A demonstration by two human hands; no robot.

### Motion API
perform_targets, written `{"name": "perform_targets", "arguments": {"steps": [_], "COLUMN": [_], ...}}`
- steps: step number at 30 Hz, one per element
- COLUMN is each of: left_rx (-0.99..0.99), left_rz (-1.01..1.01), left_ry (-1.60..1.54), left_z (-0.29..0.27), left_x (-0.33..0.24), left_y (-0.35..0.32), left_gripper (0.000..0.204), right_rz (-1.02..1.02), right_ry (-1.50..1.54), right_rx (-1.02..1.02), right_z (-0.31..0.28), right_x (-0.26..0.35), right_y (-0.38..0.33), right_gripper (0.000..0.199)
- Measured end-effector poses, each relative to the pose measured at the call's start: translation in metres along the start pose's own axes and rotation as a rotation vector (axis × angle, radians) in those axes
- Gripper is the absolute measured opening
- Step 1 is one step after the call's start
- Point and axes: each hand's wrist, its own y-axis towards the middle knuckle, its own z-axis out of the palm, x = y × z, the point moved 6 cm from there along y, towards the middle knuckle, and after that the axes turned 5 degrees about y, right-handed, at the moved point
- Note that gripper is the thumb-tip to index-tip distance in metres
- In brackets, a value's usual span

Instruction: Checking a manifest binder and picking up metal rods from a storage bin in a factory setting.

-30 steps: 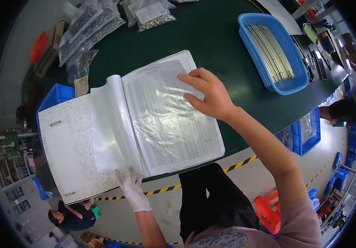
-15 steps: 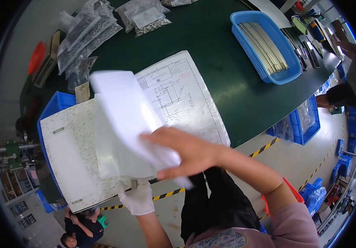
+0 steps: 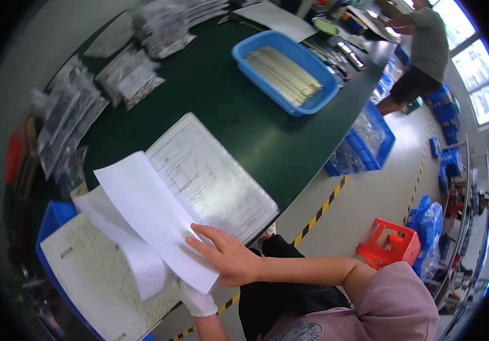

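A blank white sheet point(image 3: 142, 210) slants over the work area, with a second, curled white sheet point(image 3: 136, 264) under it. My bare right hand point(image 3: 233, 258) lies on the upper sheet near its lower end, fingers stretched out. My left hand point(image 3: 198, 301) wears a white glove and is just below that end; the paper hides its fingers. Beneath the sheets is a speckled white board or folder cover point(image 3: 85, 278). To the right, a printed technical drawing in a clear glossy sleeve point(image 3: 222, 182) lies on the green table.
A blue basket point(image 3: 327, 96) holds thin metal strips. Clear bags of small metal parts point(image 3: 136, 79) lie at the far left. A blue crate point(image 3: 57, 213) sits under the speckled board. Beyond the table edge stand a red stool point(image 3: 389, 241), blue crates point(image 3: 378, 139) and another person point(image 3: 426, 51).
The upper sheet has swung down and left, and a second curled sheet now shows under it. My right hand has come down onto the paper. The whole view has shifted.
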Motion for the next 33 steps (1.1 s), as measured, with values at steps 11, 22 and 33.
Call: {"name": "perform_targets", "arguments": {"steps": [11, 22, 33], "left_rx": [0.604, 0.174, -0.028], "left_rz": [0.911, 0.63, 0.872], "left_ry": [1.51, 1.641, 1.814], "left_z": [0.119, 0.106, 0.088], "left_x": [-0.008, -0.075, -0.03], "left_y": [-0.003, 0.108, 0.073], "left_gripper": [0.043, 0.054, 0.055], "right_rz": [0.631, 1.491, 1.278], "right_ry": [-0.306, -0.32, -0.051], "right_rx": [-0.267, -0.131, -0.395], "right_z": [-0.098, -0.061, -0.094], "right_x": [-0.044, -0.034, -0.076], "right_y": [-0.167, -0.421, -0.413], "right_gripper": [0.036, 0.035, 0.03]}}
